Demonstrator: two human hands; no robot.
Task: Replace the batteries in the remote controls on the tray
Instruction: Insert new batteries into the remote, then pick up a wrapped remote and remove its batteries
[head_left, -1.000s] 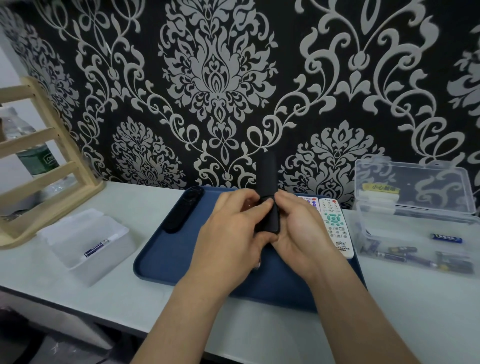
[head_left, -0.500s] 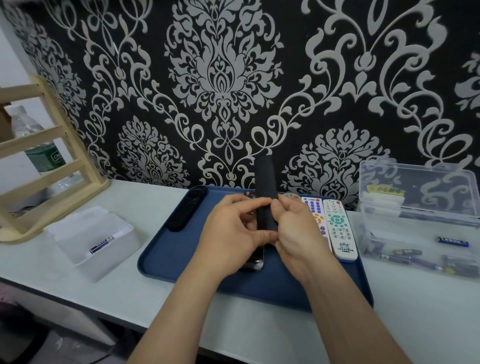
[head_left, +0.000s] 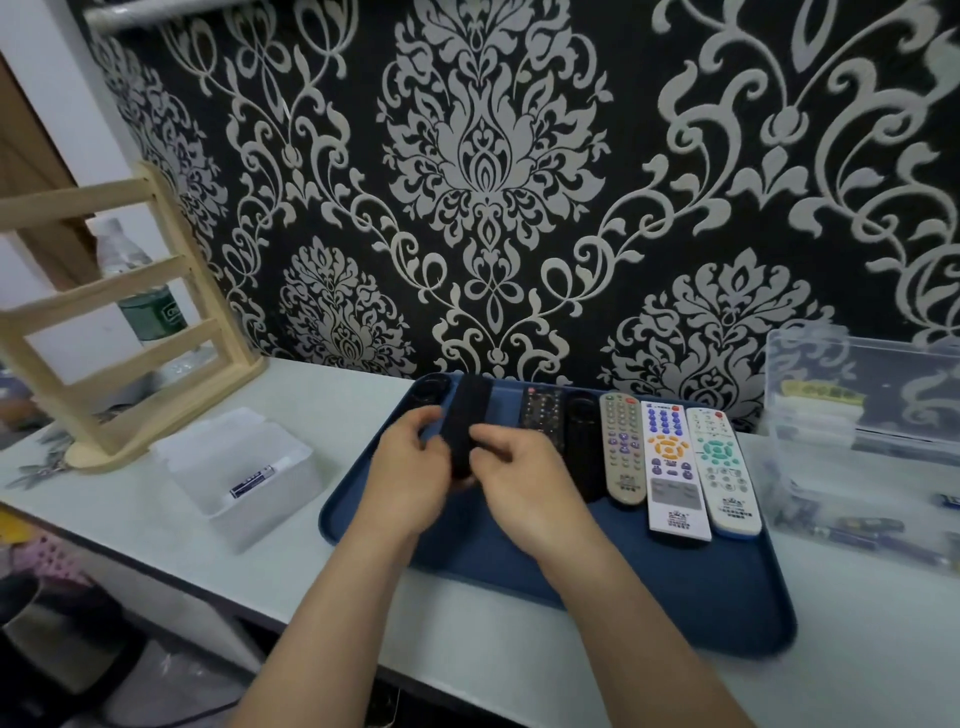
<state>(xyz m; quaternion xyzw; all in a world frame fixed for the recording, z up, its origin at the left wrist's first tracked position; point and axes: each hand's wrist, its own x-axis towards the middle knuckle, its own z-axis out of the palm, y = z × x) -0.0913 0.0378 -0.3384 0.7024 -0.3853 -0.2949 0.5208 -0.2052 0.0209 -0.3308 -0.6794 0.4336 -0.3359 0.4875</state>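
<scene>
Damask wallpaper backs a white counter (head_left: 332, 395); on it a blue tray (head_left: 675, 587) carries remotes (head_left: 670, 467) toward its 2 o'clock; both hands hold a black remote (head_left: 470, 410) over the tray's 11 o'clock; left hand (head_left: 402, 473) curls round its lower end to steady it, right hand (head_left: 524, 488) pinches it opposite, probably to slide its back open; white box (head_left: 280, 512) at 9 o'clock holds one battery (head_left: 251, 480), clear box (head_left: 831, 467) at 3 o'clock several.

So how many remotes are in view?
7. Held black remote: in left hand and right hand. Corner black remote: far left of tray. Row at right: buttoned black remote, plain black remote, grey remote, orange-keyed remote, green-keyed remote. Hands may hide more.
</scene>
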